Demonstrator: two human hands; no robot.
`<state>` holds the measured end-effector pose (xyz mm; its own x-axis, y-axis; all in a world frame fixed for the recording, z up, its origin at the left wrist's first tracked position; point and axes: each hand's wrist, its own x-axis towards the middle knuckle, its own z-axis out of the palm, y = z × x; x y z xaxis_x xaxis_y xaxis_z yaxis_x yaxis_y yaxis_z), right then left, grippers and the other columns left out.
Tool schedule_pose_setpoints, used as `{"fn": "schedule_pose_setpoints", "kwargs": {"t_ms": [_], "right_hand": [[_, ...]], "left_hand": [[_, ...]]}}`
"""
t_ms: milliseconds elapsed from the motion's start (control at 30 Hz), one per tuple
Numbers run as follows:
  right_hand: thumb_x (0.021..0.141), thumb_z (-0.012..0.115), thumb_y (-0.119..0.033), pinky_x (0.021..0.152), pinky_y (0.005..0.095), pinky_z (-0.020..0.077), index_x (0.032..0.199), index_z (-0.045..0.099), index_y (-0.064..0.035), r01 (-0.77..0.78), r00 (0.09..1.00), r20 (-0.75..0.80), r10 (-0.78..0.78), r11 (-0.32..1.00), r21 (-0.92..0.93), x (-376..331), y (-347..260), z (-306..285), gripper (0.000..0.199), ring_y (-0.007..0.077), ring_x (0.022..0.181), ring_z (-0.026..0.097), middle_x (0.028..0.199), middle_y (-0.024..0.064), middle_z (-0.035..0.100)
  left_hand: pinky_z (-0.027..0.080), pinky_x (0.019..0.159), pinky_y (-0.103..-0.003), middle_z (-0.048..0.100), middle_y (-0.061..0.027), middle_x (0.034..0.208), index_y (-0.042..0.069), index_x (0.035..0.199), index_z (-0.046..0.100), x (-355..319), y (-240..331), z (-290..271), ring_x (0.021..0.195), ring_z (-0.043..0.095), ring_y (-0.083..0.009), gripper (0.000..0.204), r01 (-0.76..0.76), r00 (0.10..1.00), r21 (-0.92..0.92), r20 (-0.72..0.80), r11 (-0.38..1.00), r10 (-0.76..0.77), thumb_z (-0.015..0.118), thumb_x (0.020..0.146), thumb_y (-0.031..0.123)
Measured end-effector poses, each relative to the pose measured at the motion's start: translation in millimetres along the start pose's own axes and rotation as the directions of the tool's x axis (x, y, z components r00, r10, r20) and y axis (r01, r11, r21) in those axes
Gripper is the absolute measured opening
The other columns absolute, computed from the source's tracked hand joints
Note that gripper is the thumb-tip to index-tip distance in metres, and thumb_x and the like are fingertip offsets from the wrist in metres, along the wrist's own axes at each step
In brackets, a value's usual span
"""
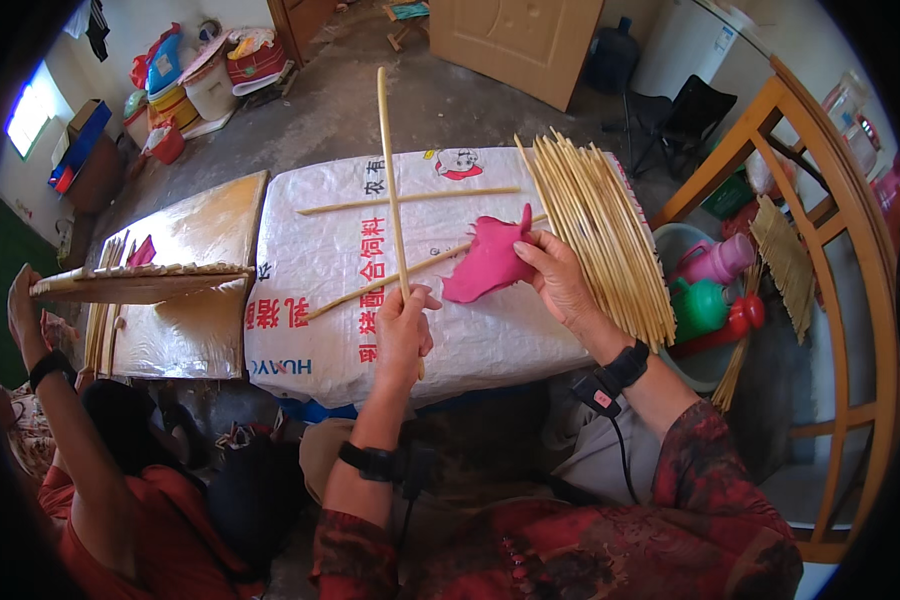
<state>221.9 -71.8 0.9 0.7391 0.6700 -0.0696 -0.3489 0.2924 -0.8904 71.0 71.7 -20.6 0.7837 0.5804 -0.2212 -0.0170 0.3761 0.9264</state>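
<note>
My left hand [403, 335] is closed around the lower part of a long pale stalk [388, 170], which stands nearly upright over the table. Between the thumb and fingers of my right hand [558, 275] is a crumpled pink cloth [488, 262], held just right of the stalk. Two more stalks lie on the white woven sack sheet [300, 235]: one stalk [410, 199] crosses behind the held one, and another stalk [355, 292] runs slantwise, partly hidden by the cloth and my left hand. A dense row of stalks [605, 240] lies side by side right of my right hand.
At the left a co-worker's hand [22, 305] holds up a flat panel of joined stalks [140, 285] over a board [200, 225]. On the right stand a wooden frame [820, 190] and a grey basin [670, 245] with pink, green and red plastic containers. Buckets [210, 90] stand far left.
</note>
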Motion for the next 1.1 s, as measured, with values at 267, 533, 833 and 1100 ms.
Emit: {"fn": "schedule_pose_setpoints", "kwargs": {"t_ms": [267, 533, 833, 1100], "right_hand": [[0.08, 0.054, -0.011, 0.08, 0.0317, 0.0446, 0.1, 0.05, -0.0019, 0.01, 0.991, 0.131, -0.031, 0.987, 0.159, -7, -40, 47, 0.023, 0.0148, 0.085, 0.055, 0.091, 0.0053, 0.057], [0.08, 0.053, -0.017, 0.063, 0.0303, 0.0502, 0.099, 0.051, 0.0001, -0.184, 0.969, -0.202, 0.145, 0.964, -0.192, -48, 8, -64, 0.026, 0.0163, 0.078, 0.057, 0.087, 0.0079, 0.057], [0.078, 0.056, -0.018, 0.04, 0.0219, 0.0451, 0.095, 0.053, 0.0001, -0.264, 0.901, -0.431, 0.037, 0.836, -0.48, -69, 22, -85, 0.025, 0.011, 0.06, 0.054, 0.079, 0.005, 0.057], [0.078, 0.057, -0.017, 0.056, 0.0256, 0.0463, 0.096, 0.051, 0.0031, 0.175, 0.971, 0.058, -0.23, 0.53, -0.83, -30, 44, -30, 0.027, 0.016, 0.066, 0.056, 0.086, 0.0122, 0.057]], "left_hand": [[0.025, 0.03, -0.017, 0.054, -0.0051, 0.076, 0.003, 0.088, 0.05, -5, 12, -18, 0.036, 0.03, -0.0024, 0.016, -0.064, 0.997, -0.076, -0.043, 0.995, 0.06, 0.045, 0.087, 0.018], [0.024, 0.029, -0.017, 0.054, -0.0068, 0.075, 0.001, 0.089, 0.049, -9, 20, -20, 0.036, 0.03, -0.0023, 0.017, -0.081, 0.997, -0.083, -0.001, 0.993, 0.081, 0.044, 0.087, 0.017], [0.025, 0.028, -0.018, 0.055, -0.007, 0.072, 0.0, 0.088, 0.05, -12, 18, -18, 0.034, 0.03, -0.0031, 0.017, 0.026, 0.999, -0.051, 0.033, 0.998, -0.025, 0.045, 0.086, 0.017], [0.026, 0.028, -0.018, 0.055, -0.0073, 0.073, -0.001, 0.091, 0.05, -14, 14, -15, 0.035, 0.031, -0.0035, 0.02, 0.052, 0.992, 0.019, 0.111, 0.998, -0.054, 0.045, 0.086, 0.017]]}}
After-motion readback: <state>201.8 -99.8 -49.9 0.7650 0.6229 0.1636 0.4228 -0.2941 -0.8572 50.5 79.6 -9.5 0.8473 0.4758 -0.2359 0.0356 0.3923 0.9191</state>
